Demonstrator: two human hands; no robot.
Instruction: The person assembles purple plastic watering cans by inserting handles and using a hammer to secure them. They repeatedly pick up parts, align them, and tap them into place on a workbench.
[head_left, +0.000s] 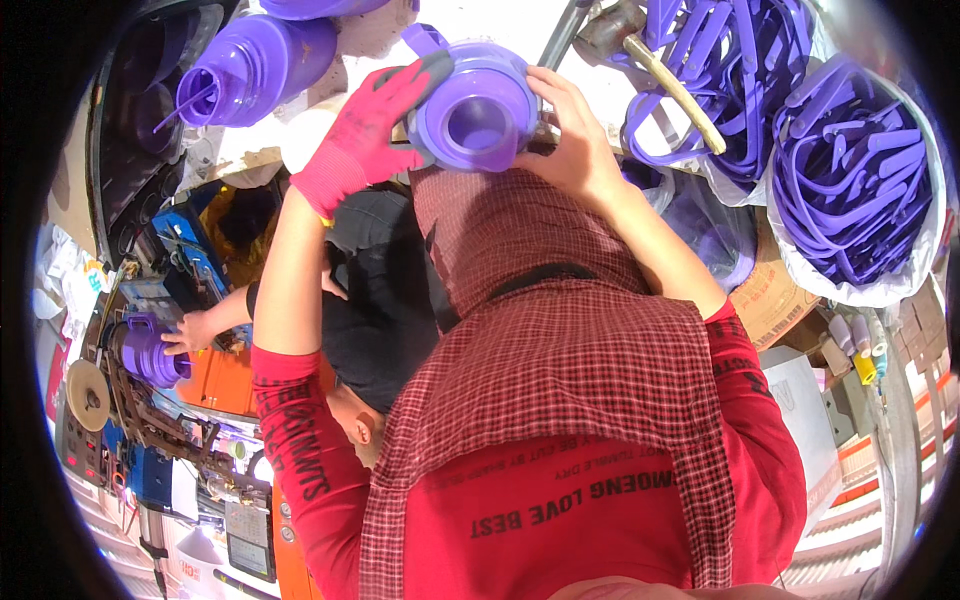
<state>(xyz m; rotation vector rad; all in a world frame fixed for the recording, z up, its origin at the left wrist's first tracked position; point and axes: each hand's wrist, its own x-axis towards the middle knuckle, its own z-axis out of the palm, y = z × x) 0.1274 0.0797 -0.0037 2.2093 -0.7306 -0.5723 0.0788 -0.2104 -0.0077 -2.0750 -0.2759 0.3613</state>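
Between my two hands is a purple plastic jug (pixel 474 85), its round mouth facing me and a lip at the near side of the rim. My left hand (pixel 367 132), in a red glove with dark grey fingertips, is wrapped round its left side. Against the right side press the bare fingers of my right hand (pixel 578 140), partly hidden behind the wall. At the upper left, a larger purple container (pixel 275 62) lies on the white worktop (pixel 490 20), a thin strip of plastic trailing from its opening.
A hammer (pixel 668 85) with a wooden handle lies right of my hands, near a heap of purple handles (pixel 745 60). More handles (pixel 850 180) fill a white-lined bin at the right. On the left, a co-worker's hand (pixel 195 333) touches another purple container (pixel 152 352) beside machinery.
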